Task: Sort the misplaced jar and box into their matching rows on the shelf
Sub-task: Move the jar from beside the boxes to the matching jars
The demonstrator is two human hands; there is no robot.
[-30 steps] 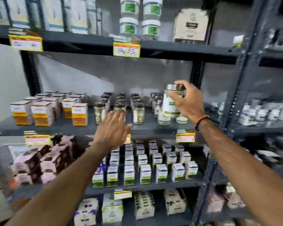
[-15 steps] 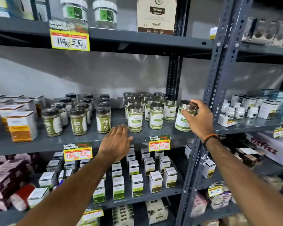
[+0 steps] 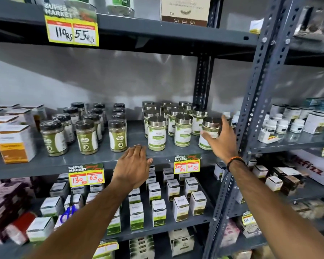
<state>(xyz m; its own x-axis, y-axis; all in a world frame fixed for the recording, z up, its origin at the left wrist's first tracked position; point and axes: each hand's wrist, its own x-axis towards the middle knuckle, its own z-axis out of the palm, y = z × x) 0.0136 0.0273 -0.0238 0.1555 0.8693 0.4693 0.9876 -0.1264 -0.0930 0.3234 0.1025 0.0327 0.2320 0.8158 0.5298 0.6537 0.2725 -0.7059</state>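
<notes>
A silver-lidded jar with a white and green label (image 3: 211, 122) stands on the middle shelf (image 3: 45, 166), at the right end of a group of matching silver-lidded jars (image 3: 182, 130). My right hand (image 3: 221, 139) is spread around it. The thumb lies across its label, the fingers reach up beside the lid, and the grip looks loose. My left hand (image 3: 133, 165) rests flat on the shelf's front edge and holds nothing. Left of the group stand dark-lidded jars of green powder (image 3: 86, 137). White and orange boxes (image 3: 15, 143) sit at the far left.
A perforated grey upright (image 3: 254, 101) rises just right of my right hand. Beyond it, small white tubs (image 3: 281, 126) stand on the neighbouring shelf. Small white and green boxes (image 3: 158, 214) fill the shelf below. Yellow price tags (image 3: 187, 163) hang on the shelf edges.
The silver-lidded jar came down from mid-air to the right end of its row, and my right hand loosened around it. My left hand settled on the shelf edge. The view shifted right.
</notes>
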